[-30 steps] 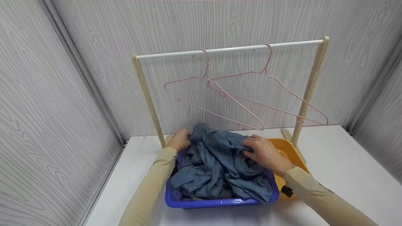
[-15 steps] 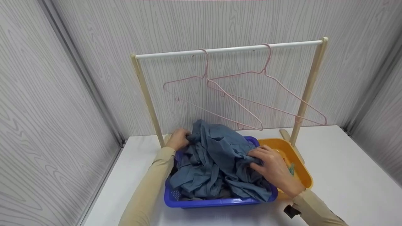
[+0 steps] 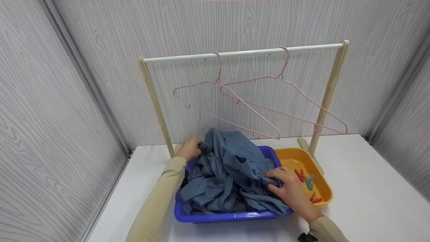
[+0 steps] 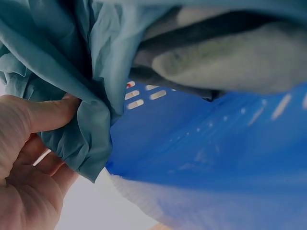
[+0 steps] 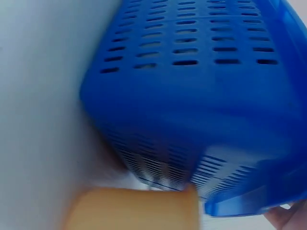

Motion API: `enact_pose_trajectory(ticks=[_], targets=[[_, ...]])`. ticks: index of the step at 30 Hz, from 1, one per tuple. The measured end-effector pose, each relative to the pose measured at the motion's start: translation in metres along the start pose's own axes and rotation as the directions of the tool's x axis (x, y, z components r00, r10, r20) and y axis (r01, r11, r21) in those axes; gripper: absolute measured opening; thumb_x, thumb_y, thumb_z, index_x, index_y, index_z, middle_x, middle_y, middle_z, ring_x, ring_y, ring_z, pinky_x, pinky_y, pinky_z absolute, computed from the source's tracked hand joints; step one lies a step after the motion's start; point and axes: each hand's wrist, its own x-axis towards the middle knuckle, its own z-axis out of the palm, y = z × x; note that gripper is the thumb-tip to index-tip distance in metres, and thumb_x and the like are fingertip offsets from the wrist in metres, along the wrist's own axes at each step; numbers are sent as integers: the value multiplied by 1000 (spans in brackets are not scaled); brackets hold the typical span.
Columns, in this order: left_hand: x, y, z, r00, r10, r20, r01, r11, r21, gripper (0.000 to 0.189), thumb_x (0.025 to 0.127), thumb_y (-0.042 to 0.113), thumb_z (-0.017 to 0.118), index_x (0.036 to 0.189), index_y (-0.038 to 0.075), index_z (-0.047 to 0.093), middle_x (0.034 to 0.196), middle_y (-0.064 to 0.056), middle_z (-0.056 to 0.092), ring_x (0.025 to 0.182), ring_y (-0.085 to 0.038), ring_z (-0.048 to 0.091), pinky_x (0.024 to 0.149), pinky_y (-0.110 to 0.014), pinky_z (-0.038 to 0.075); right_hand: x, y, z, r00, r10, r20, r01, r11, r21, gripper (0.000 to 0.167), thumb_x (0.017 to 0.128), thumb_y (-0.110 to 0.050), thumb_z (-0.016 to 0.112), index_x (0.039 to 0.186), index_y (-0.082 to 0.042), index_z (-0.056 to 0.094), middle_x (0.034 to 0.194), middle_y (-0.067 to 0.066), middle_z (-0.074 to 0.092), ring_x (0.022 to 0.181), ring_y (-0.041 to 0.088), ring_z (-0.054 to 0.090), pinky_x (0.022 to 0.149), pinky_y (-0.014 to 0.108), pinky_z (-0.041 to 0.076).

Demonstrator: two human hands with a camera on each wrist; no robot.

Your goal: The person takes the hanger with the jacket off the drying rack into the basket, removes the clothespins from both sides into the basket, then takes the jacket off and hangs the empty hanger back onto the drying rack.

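Note:
A crumpled blue-grey garment (image 3: 235,158) is heaped in a blue perforated basket (image 3: 231,216), above darker cloth. At the back left of the heap, my left hand (image 3: 190,149) grips a bunched part of it. In the left wrist view, thumb and fingers of the left hand (image 4: 29,143) pinch a fold of the garment (image 4: 72,86). My right hand (image 3: 288,188) pinches the garment's edge over the basket's right rim. The right wrist view shows mostly the outside of the basket (image 5: 192,96); only some fingers (image 5: 288,215) appear at its lower right.
Behind stands a wooden rack with a white bar (image 3: 250,53), where two pink wire hangers hang (image 3: 220,69). An orange tray (image 3: 322,178) with red clothespins (image 3: 300,175) and a teal clothespin (image 3: 309,182) sits right of the basket on a white table (image 3: 362,188).
My right hand has moved toward me and slightly right, drawing the garment's edge along. The cloth between the hands is more spread, and the clothespins have come into sight. The left hand stays nearly still.

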Motion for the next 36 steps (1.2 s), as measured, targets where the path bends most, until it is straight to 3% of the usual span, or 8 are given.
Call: enact_pose_trajectory(ticks=[9, 14, 19, 26, 31, 36], targets=[[-2, -7, -1, 998, 22, 56, -22, 1000, -5, 24, 69, -16, 57, 68, 7, 50, 68, 1, 42, 66, -20, 40, 62, -35, 37, 0, 0, 6, 993, 48, 112, -51, 998, 23, 28, 82, -4, 79, 103, -22, 72, 104, -17, 66, 102, 10, 53, 91, 42, 48], [-4, -6, -3, 996, 77, 38, -77, 997, -25, 26, 67, -16, 54, 66, 8, 46, 68, 1, 41, 65, -20, 39, 61, -35, 37, -1, 2, 7, 988, 89, 128, -90, 996, 1, 27, 82, -4, 79, 103, -20, 72, 103, -14, 67, 100, 13, 54, 91, 44, 48], [-13, 1, -10, 990, 141, -16, -141, 990, -1, 20, 70, -15, 56, 72, 4, 53, 76, -5, 53, 71, -22, 47, 69, -43, 45, 0, 4, 6, 988, 98, 116, -98, 995, -6, 26, 82, -5, 79, 102, -20, 73, 102, -14, 67, 99, 13, 55, 91, 44, 47], [-42, 19, -19, 959, 278, -57, -279, 960, -15, 18, 73, -14, 54, 86, -2, 59, 92, -12, 56, 82, -26, 53, 78, -45, 47, -1, 3, 5, 996, 66, 53, -66, 998, -1, 27, 80, -2, 81, 98, -20, 74, 98, -16, 67, 96, 11, 56, 90, 42, 47], [-72, 30, -22, 952, 294, -83, -297, 955, -24, 20, 78, -12, 55, 93, 0, 61, 102, -9, 56, 90, -23, 55, 81, -40, 47, -1, 2, 4, 993, 97, 69, -98, 995, 11, 26, 81, -4, 80, 100, -22, 74, 98, -17, 67, 97, 10, 55, 91, 41, 47], [-99, 39, -20, 936, 327, -130, -326, 945, 30, 20, 81, -10, 57, 95, 3, 61, 98, -5, 55, 86, -19, 53, 78, -37, 47, -1, 1, 4, 987, 137, 79, -139, 990, 20, 24, 82, -6, 80, 100, -21, 74, 98, -18, 66, 97, 10, 55, 92, 41, 47]])
